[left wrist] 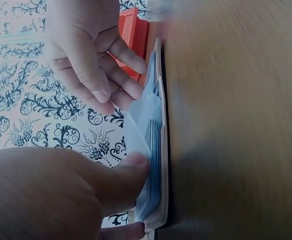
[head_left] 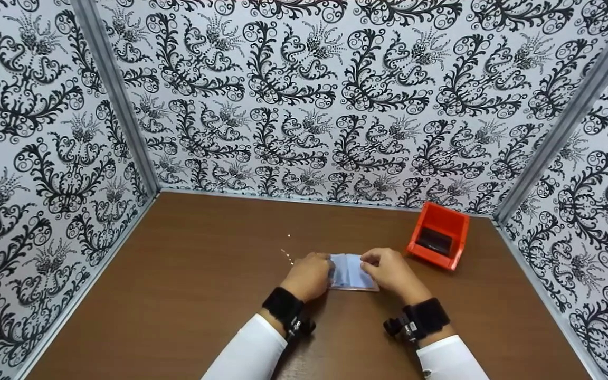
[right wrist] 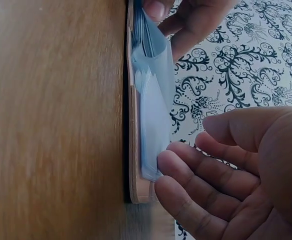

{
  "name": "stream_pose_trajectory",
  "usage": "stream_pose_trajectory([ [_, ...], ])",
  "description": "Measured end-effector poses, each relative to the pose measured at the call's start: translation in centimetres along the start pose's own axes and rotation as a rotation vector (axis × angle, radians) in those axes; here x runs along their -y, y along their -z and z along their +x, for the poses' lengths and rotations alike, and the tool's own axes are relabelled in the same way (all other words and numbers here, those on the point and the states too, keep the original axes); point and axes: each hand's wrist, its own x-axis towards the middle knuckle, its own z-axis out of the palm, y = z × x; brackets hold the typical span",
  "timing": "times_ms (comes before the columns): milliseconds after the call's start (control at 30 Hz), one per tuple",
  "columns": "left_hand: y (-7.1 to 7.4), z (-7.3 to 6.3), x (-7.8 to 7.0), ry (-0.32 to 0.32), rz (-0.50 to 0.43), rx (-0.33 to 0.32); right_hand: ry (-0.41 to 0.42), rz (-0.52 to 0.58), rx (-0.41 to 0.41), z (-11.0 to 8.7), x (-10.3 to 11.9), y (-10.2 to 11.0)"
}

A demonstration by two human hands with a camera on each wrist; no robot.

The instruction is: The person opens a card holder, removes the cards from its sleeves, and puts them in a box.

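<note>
A card holder [head_left: 354,274] with clear plastic sleeves lies open on the table between the two hands. Its pale brown cover [right wrist: 134,150] is flat against the wood, and the stacked sleeves [left wrist: 156,160] fan up from it. The left hand [head_left: 310,274] grips the left side, its thumb pressed on the sleeves and a finger at the cover's near edge. One sleeve bends up by that thumb. At the right side, the right hand [head_left: 391,269] has relaxed fingers [right wrist: 178,200] touching the sleeves' edge, with its thumb held apart.
A red bin [head_left: 459,227] stands at the back right with a dark object [head_left: 434,240] inside. Small bright specks [head_left: 286,255] show on the wooden table [head_left: 203,264] beyond the left hand. Patterned walls [head_left: 293,105] enclose the back and sides.
</note>
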Motion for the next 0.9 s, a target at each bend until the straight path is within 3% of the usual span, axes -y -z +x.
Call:
stream_pose_trajectory([
  [333, -0.09, 0.06, 0.06, 0.007, -0.042, -0.039, 0.022, 0.000, 0.000, -0.05, -0.06, -0.02],
  [567, -0.25, 0.38, 0.28, -0.025, -0.083, -0.068, 0.025, 0.004, -0.010, -0.05, -0.01, -0.07],
  [900, -0.18, 0.42, 0.20, -0.015, -0.170, -0.036, 0.071, -0.019, -0.007, -0.16, 0.65, -0.27],
])
